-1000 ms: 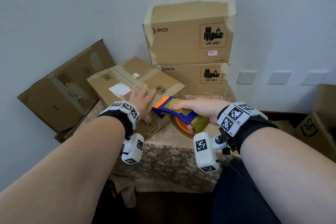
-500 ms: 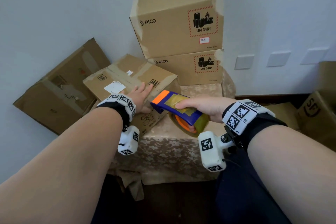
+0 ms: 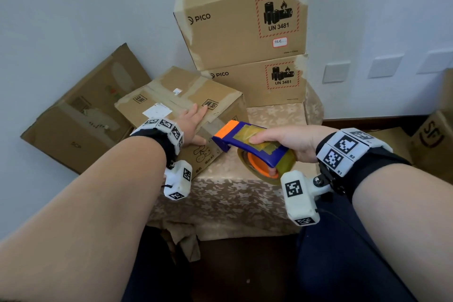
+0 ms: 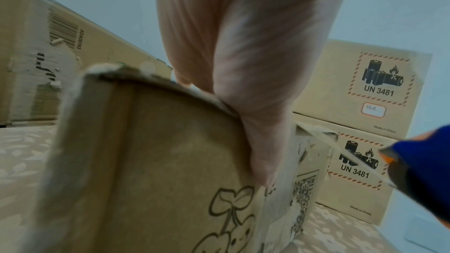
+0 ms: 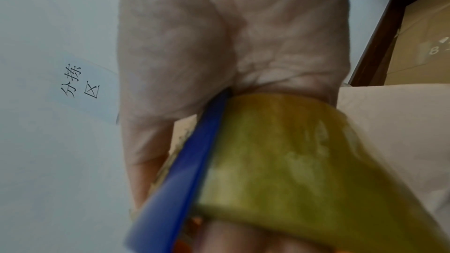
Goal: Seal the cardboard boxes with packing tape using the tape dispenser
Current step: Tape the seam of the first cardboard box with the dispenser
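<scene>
Right grip: my right hand (image 3: 291, 141) curls around the tape dispenser (image 3: 252, 146).
Left grip: my left hand (image 3: 193, 121) lies flat on the box (image 3: 186, 95), holding nothing.
Location: dispenser's nose hangs just beside the box's near edge.
Technique: I should press the flaps flat and pull tape along the seam.

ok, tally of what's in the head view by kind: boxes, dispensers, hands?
Cardboard boxes: 5 (PICO upper, PICO lower, cherry-print box under the left hand, leaning box, SF box at the right edge)
Tape dispenser: 1
Hands: 2 (left hand, right hand)
Total: 8
</scene>
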`<move>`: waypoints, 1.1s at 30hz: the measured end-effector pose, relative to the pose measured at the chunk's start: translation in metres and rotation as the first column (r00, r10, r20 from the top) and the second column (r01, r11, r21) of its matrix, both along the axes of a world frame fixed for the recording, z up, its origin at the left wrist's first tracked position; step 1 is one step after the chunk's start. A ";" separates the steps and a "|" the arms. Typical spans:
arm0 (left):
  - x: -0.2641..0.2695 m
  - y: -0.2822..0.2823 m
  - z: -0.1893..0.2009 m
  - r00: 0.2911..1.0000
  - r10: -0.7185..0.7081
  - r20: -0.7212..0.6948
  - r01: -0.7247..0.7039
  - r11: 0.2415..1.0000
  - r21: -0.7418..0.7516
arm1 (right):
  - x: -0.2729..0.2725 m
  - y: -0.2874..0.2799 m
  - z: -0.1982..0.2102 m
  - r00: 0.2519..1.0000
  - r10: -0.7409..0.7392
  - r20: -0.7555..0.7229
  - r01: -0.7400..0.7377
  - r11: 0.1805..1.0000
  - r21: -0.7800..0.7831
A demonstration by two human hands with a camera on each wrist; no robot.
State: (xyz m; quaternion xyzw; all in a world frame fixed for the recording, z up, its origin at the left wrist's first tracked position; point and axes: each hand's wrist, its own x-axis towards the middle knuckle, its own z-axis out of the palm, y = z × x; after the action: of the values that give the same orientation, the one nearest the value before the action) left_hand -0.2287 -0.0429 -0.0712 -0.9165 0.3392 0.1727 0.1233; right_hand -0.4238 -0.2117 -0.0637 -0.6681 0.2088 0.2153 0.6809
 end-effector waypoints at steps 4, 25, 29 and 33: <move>-0.003 0.000 0.002 1.000 0.002 0.012 -0.002 1.000 0.002 | 0.009 0.005 -0.002 1.000 -0.008 -0.016 0.007 0.997 -0.074; 0.017 -0.004 0.013 0.967 0.116 -0.225 -0.137 0.987 -0.080 | 0.068 0.043 0.041 0.994 -0.040 -0.105 -0.001 0.931 -0.364; 0.016 0.000 0.011 0.975 0.075 -0.209 -0.097 0.990 -0.098 | 0.077 0.046 0.046 0.992 -0.043 -0.116 -0.011 0.904 -0.427; 0.012 0.001 0.011 0.976 0.046 -0.211 -0.069 0.992 -0.103 | 0.084 0.040 0.050 0.979 -0.105 -0.176 0.031 0.925 -0.379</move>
State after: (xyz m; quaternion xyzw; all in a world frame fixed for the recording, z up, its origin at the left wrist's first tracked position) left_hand -0.2166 -0.0417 -0.0604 -0.9082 0.3325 0.2522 0.0315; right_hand -0.3400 -0.1717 -0.0134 -0.7541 0.3339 0.2114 0.5246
